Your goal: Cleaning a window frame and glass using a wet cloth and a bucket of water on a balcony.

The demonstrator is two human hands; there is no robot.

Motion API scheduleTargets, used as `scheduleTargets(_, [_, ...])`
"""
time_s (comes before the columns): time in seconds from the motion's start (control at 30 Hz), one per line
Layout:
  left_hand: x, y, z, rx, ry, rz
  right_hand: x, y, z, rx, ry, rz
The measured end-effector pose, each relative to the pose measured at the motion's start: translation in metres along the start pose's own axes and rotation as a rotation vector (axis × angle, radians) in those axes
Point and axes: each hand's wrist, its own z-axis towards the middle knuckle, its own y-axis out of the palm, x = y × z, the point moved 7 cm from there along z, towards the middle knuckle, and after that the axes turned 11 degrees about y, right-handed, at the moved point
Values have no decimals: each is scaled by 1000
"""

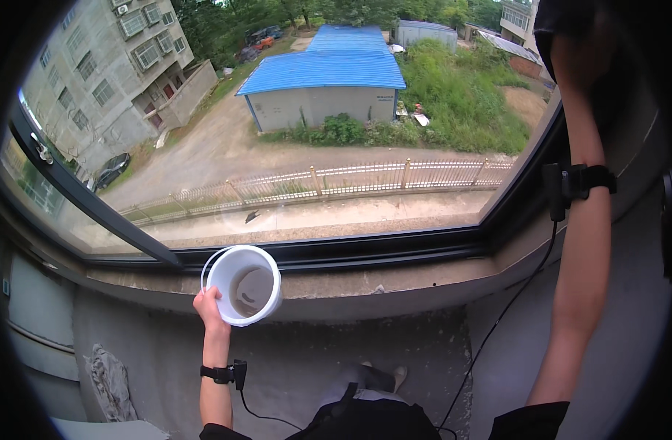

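Observation:
My left hand (210, 305) is closed on the side of a white plastic bucket (274, 290), whose thin handle stands up along its left rim. A little greyish, murky liquid lies in the bottom of the bucket. The bucket is tilted toward me beside the window sill (394, 284). High at the upper right, my right hand (584, 62) reaches up by the right side of the window frame (523, 187). It presses a dark, cloth-like bundle (559, 20) there; shadow hides most of its fingers.
Black straps with small devices sit on my left wrist (219, 374) and right forearm (596, 181), with a cable (508, 315) hanging from the right one. A crumpled grey sheet (109, 381) lies at lower left. Outside stand a fence (358, 180) and a blue-roofed shed (321, 73).

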Motion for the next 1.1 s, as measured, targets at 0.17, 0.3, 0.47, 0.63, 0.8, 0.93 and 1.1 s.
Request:
scheduleTargets(0.17, [-1, 0, 0, -9, 18, -7, -2, -3, -12, -10, -1, -10])
scheduleTargets(0.3, [2, 1, -1, -12, 19, 5, -4, -6, -18, -21, -4, -18])
scheduleTargets(0.47, [1, 1, -1, -13, 29, -2, -7, -6, -23, -36, -8, -24])
scheduleTargets(0.63, [3, -3, 2, -12, 38, 16, -14, -11, -23, 42, -37, 70])
scheduleTargets(0.8, [4, -3, 1, 6, 25, 47, -19, -12, -24, -25, 109, 205])
scheduleTargets(0.93, [0, 2, -2, -7, 21, 43, 23, 2, -34, -252, 347, 148])
scheduleTargets(1.1, [0, -10, 1, 16, 26, 35, 17, 3, -55, -24, 161, 120])
